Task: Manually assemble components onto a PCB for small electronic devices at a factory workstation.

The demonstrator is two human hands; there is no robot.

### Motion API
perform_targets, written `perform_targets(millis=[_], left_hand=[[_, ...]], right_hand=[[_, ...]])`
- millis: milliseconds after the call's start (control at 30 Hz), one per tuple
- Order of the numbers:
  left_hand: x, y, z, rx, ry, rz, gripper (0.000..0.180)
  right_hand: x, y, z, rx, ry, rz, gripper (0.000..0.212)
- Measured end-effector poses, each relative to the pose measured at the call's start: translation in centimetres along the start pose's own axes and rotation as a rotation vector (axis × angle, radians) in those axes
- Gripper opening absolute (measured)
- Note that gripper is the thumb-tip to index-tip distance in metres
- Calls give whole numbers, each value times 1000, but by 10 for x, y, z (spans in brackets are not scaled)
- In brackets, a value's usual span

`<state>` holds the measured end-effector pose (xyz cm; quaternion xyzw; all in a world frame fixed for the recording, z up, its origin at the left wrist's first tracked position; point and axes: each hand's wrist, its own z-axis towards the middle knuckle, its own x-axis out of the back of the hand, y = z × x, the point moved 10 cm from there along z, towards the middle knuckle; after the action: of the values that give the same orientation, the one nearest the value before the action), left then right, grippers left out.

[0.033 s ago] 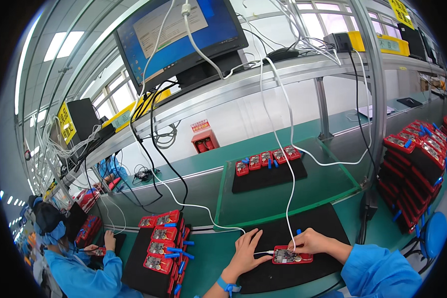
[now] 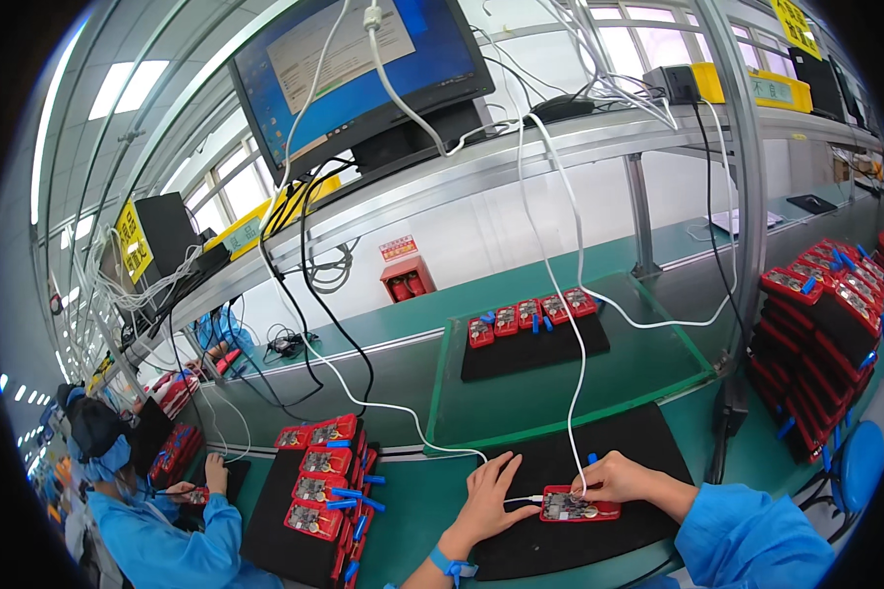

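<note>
A circuit board in a red frame [image 2: 566, 507] lies on a black mat [image 2: 599, 555] in front of me. My left hand [image 2: 483, 499] rests flat on the mat at the frame's left side, fingers spread, its thumb beside a white plug [image 2: 527, 500] at the board's left edge. With fingers pinched together, my right hand [image 2: 614, 479] holds the lower end of a thin white cable [image 2: 578, 422] against the board's right part. Its very tip is hidden by the fingers. A blue piece [image 2: 591, 457] shows just behind that hand.
Stacked red-framed boards with blue parts stand at left [image 2: 320, 461] and right [image 2: 820, 304]. Another row of boards [image 2: 530, 314] sits on a black pad at the back. Overhead are a shelf and monitor [image 2: 363, 74]. A co-worker [image 2: 167, 520] sits at far left.
</note>
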<state>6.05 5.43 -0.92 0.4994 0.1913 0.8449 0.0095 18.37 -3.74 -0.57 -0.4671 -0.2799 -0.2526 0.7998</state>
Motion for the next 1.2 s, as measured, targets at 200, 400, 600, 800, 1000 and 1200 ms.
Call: perform_targets(millis=[200, 400, 600, 800, 1000, 1200], left_hand=[[-3, 7, 0, -25, -23, 12, 91], [-5, 5, 0, -44, -15, 42, 94], [-1, 4, 0, -15, 38, -49, 105], [-5, 5, 1, 9, 5, -36, 105], [-5, 5, 1, -2, 17, -32, 104], [-6, 4, 0, 1, 12, -27, 103]], right_hand=[[4, -6, -1, 10, 19, 25, 12], [4, -5, 1, -38, -11, 30, 12], [3, -5, 0, -22, -8, 30, 12], [3, -7, -1, -26, -16, 18, 12], [1, -2, 0, -39, -15, 49, 12], [0, -3, 0, -42, -31, 22, 13]])
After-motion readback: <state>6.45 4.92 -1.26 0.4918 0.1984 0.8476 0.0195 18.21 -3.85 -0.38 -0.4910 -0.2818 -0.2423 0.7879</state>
